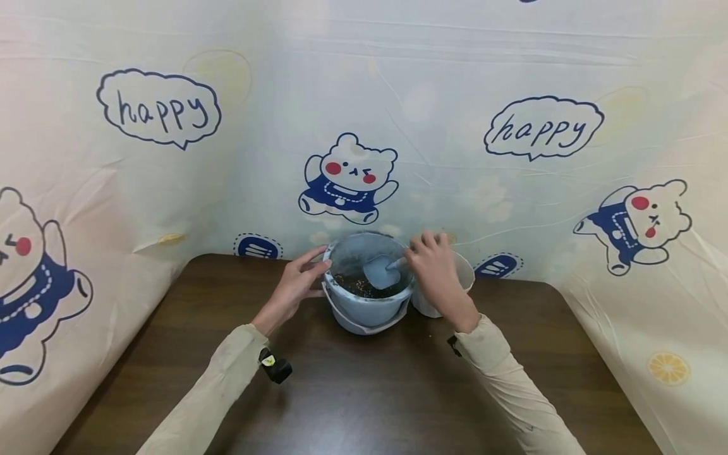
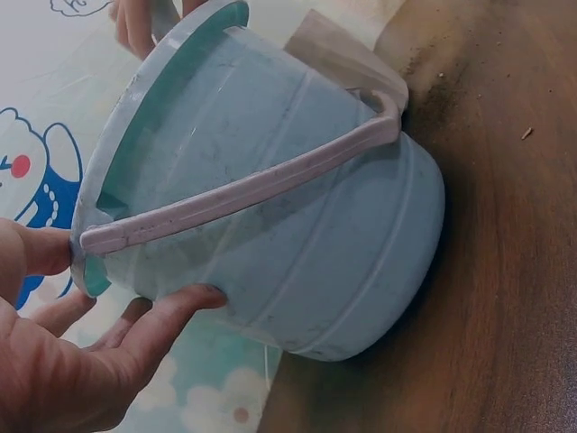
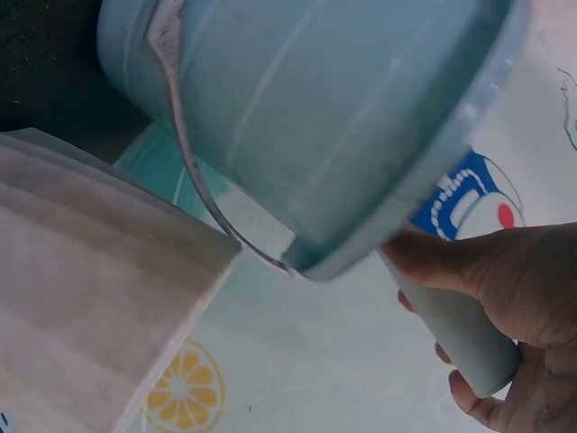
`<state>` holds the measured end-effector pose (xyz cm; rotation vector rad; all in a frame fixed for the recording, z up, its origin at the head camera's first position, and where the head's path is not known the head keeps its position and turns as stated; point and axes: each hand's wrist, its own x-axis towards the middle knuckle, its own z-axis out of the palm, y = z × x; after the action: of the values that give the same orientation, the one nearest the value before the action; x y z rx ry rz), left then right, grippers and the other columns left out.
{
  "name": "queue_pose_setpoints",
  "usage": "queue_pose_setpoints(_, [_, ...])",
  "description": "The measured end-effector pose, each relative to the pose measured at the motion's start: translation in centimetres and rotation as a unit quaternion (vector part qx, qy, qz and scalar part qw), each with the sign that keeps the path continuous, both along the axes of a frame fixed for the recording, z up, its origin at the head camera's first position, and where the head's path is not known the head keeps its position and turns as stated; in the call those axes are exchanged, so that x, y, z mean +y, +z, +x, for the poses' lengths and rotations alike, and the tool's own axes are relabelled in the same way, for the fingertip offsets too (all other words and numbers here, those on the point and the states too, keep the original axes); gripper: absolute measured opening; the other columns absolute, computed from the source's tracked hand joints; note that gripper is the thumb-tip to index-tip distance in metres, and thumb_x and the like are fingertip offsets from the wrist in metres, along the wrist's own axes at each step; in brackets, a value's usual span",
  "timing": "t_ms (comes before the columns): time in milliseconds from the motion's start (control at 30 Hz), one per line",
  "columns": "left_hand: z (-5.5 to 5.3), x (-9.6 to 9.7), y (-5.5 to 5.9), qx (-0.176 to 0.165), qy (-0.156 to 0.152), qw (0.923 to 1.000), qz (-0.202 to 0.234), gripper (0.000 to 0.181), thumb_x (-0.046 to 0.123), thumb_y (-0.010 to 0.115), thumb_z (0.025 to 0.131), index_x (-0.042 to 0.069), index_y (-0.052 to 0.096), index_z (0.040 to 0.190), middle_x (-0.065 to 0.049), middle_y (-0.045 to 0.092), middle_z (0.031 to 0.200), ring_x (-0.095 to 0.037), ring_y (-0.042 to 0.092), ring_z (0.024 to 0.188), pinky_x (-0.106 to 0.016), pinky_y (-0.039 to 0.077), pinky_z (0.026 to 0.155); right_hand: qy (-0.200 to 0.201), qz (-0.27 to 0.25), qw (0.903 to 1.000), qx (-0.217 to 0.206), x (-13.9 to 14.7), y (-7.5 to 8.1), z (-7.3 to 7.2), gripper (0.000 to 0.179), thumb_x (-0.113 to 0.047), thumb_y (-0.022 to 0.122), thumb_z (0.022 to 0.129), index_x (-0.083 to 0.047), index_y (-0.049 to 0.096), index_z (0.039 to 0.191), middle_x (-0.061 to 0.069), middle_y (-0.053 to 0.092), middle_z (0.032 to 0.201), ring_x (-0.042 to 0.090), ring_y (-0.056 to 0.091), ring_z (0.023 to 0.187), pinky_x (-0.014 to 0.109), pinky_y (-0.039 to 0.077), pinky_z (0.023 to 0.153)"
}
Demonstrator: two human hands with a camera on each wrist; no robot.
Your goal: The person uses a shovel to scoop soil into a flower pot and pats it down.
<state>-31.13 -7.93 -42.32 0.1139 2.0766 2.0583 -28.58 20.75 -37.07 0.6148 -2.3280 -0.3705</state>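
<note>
A light blue bucket (image 1: 366, 309) stands on the table, dark soil (image 1: 361, 287) inside and its pale handle hanging down the near side. My left hand (image 1: 292, 282) holds the bucket's left side. In the left wrist view the thumb is at the rim and other fingers lie against the outer wall (image 2: 306, 262). A blue toy shovel (image 1: 380, 273) slants into the bucket, its blade over the soil. My right hand (image 1: 435, 272) grips the shovel's handle (image 3: 464, 343) above the bucket's right rim.
Just right of the bucket, partly behind my right hand, stands a whitish pot (image 1: 465, 272). Loose soil crumbs (image 2: 442, 81) dot the brown table (image 1: 364, 392) near it. A printed cloth (image 1: 443, 82) hangs close behind the table and along both sides.
</note>
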Motion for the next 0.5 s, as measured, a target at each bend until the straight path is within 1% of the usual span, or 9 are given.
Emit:
queue_pose_setpoints(33, [0.0, 0.0, 0.0, 0.002, -0.001, 1.0000, -0.002, 0.053, 0.024, 0.059, 0.109, 0.020, 0.046, 0.160, -0.020, 0.051, 0.148, -0.030, 0.057, 0.124, -0.041, 0.065, 0.085, -0.013, 0.012, 0.9998, -0.001, -0.2, -0.2, -0.2, 0.006, -0.009, 0.079, 0.093, -0.014, 0.080, 0.095, 0.007, 0.062, 0.094, 0.026, 0.038, 0.085, 0.040, 0.032, 0.076])
queue_pose_setpoints(133, [-0.1, 0.1, -0.1, 0.003, -0.003, 1.0000, -0.005, 0.053, 0.025, 0.058, 0.109, 0.020, 0.046, 0.160, -0.021, 0.051, 0.149, -0.029, 0.058, 0.122, -0.039, 0.065, 0.084, -0.038, 0.039, 0.9983, -0.019, -0.7, -0.7, -0.9, 0.016, -0.003, 0.072, 0.097, -0.015, 0.080, 0.090, 0.006, 0.063, 0.091, 0.024, 0.033, 0.083, 0.038, 0.026, 0.075])
queue_pose_setpoints(200, [-0.2, 0.1, -0.1, 0.004, -0.008, 0.9999, -0.007, 0.053, 0.025, 0.058, 0.109, 0.019, 0.045, 0.160, -0.022, 0.050, 0.150, -0.029, 0.057, 0.123, -0.039, 0.065, 0.085, -0.038, 0.044, 0.9974, -0.044, -1.0, -1.0, -1.2, 0.020, -0.001, 0.071, 0.098, -0.015, 0.080, 0.087, 0.007, 0.064, 0.089, 0.024, 0.031, 0.082, 0.037, 0.021, 0.075])
queue_pose_setpoints(300, [-0.2, 0.1, -0.1, 0.003, -0.013, 0.9999, -0.008, 0.054, 0.026, 0.058, 0.109, 0.019, 0.044, 0.161, -0.022, 0.049, 0.152, -0.030, 0.057, 0.125, -0.041, 0.065, 0.087, -0.017, 0.023, 0.9952, -0.093, -1.3, -1.2, -1.6, 0.013, -0.003, 0.077, 0.094, -0.014, 0.080, 0.087, 0.007, 0.065, 0.088, 0.024, 0.031, 0.080, 0.036, 0.016, 0.076])
queue_pose_setpoints(400, [-0.2, 0.2, -0.1, 0.002, -0.013, 0.9999, -0.011, 0.054, 0.026, 0.057, 0.109, 0.020, 0.043, 0.161, -0.021, 0.048, 0.153, -0.032, 0.055, 0.129, -0.043, 0.064, 0.090, -0.005, 0.003, 0.9908, -0.136, -1.5, -1.1, -2.1, 0.010, -0.007, 0.082, 0.090, -0.014, 0.079, 0.085, 0.007, 0.066, 0.085, 0.024, 0.038, 0.079, 0.034, 0.016, 0.074])
queue_pose_setpoints(433, [-0.2, 0.2, 0.0, 0.002, -0.013, 0.9998, -0.012, 0.054, 0.026, 0.057, 0.109, 0.020, 0.043, 0.161, -0.021, 0.047, 0.154, -0.032, 0.054, 0.130, -0.043, 0.064, 0.090, -0.006, 0.001, 0.9891, -0.147, -1.6, -1.0, -2.2, 0.011, -0.006, 0.081, 0.090, -0.014, 0.078, 0.084, 0.007, 0.066, 0.085, 0.025, 0.040, 0.079, 0.034, 0.017, 0.073])
queue_pose_setpoints(500, [-0.2, 0.2, 0.0, 0.004, -0.013, 0.9998, -0.014, 0.055, 0.026, 0.057, 0.109, 0.019, 0.042, 0.162, -0.021, 0.047, 0.155, -0.033, 0.053, 0.132, -0.044, 0.064, 0.091, -0.018, 0.010, 0.9860, -0.166, -1.9, -0.9, -2.3, 0.018, -0.003, 0.077, 0.093, -0.012, 0.076, 0.078, 0.009, 0.066, 0.082, 0.026, 0.044, 0.080, 0.034, 0.019, 0.072])
